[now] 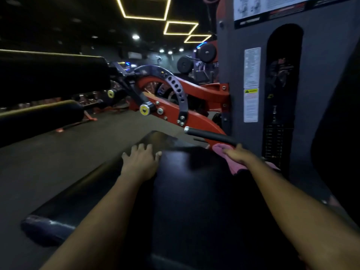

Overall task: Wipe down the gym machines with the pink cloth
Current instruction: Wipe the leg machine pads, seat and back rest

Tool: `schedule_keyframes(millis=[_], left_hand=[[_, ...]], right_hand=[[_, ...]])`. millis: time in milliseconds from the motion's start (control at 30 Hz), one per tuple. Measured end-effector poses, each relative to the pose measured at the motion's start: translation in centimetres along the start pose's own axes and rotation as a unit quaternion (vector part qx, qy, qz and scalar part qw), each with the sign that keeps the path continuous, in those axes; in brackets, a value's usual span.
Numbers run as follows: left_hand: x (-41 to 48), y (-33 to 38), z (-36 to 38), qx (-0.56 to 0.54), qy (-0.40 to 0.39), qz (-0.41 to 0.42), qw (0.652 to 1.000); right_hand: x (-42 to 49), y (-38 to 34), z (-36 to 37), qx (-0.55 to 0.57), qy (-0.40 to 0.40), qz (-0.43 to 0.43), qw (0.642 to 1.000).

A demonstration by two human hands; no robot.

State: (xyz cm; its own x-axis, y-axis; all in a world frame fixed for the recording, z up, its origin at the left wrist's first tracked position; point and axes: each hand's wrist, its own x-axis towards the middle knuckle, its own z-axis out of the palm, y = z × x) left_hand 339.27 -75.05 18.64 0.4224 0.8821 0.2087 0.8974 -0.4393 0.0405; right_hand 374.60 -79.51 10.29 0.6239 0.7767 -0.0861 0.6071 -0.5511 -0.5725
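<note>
The right hand (238, 155) holds the crumpled pink cloth (219, 148) at the far right edge of the black padded vinyl seat (194, 182), just beneath the black foam-covered handle bar (210, 135). The left hand (140, 160) lies flat, fingers spread, on the seat's left edge. Brace there and wipe the handle bar's full length with firm, overlapping strokes

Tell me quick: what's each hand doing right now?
Left hand: open, flat on the black padded seat.
Right hand: holds the crumpled pink cloth by the black rubber handle.
</note>
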Motion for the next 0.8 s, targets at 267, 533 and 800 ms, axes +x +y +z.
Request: schedule_keyframes(millis=[267,533,800], left_hand=[[2.2,-3.5,0.1,0.023,0.015,-0.116,0.993],[2.8,-4.5,0.6,0.006,0.001,-0.181,0.983],[3.0,-5.8,-0.1,-0.012,0.005,-0.166,0.986]], right_hand=[[-0.8,-5.0,0.5,0.024,-0.019,-0.044,0.999],[-0.2,-10.1,1.6,0.002,-0.013,-0.079,0.997],[6.7,-13.3,4.9,0.005,-0.027,-0.044,0.999]])
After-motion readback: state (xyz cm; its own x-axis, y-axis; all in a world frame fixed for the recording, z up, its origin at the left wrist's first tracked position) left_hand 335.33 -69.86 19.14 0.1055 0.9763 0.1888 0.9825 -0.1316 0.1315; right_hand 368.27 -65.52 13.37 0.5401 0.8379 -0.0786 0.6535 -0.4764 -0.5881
